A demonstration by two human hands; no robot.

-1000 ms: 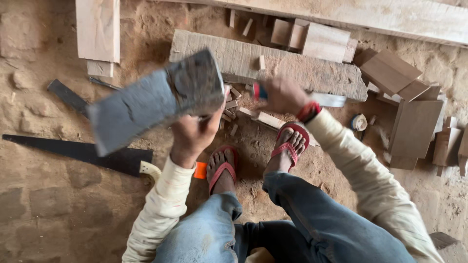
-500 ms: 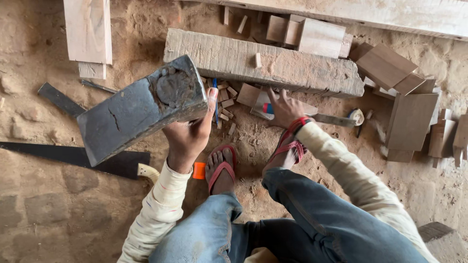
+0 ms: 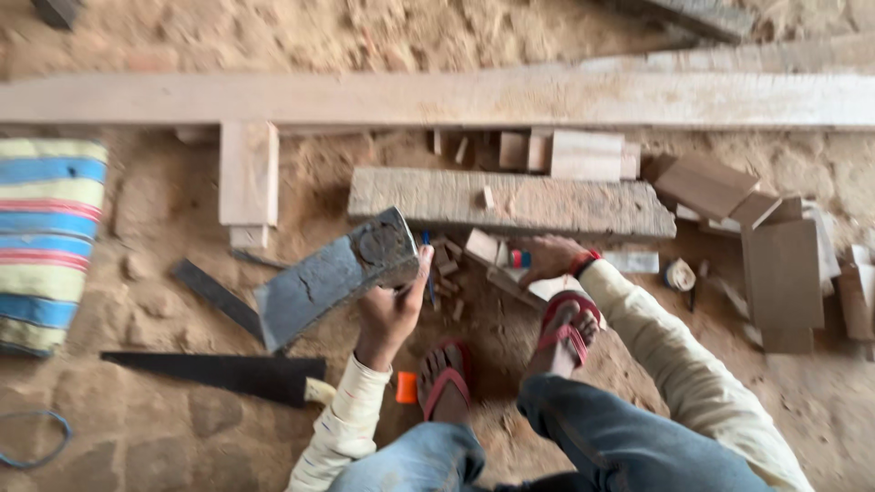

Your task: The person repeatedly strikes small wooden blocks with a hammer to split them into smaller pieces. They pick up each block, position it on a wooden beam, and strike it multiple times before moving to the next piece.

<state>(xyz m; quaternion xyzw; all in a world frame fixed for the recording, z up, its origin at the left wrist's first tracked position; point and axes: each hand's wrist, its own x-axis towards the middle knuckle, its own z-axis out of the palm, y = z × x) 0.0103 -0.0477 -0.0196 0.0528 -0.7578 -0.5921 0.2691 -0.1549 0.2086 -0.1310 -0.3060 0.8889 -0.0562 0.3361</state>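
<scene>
Your left hand (image 3: pixel 390 310) grips a heavy grey adze-like blade (image 3: pixel 330 275), raised over the sandy ground (image 3: pixel 155 210) left of your feet, while your right hand (image 3: pixel 547 258) closes on a small wood piece (image 3: pixel 497 251) just before the rough beam (image 3: pixel 510 202). Judging from this, pin that piece firmly, keep fingers and sandalled toes clear, and bring the blade down short and controlled.

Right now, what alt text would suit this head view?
Seated on sandy ground, a person's left hand holds a grey wedge-shaped wooden block, while the right hand reaches among small wood offcuts. A dark handsaw lies nearby.
</scene>
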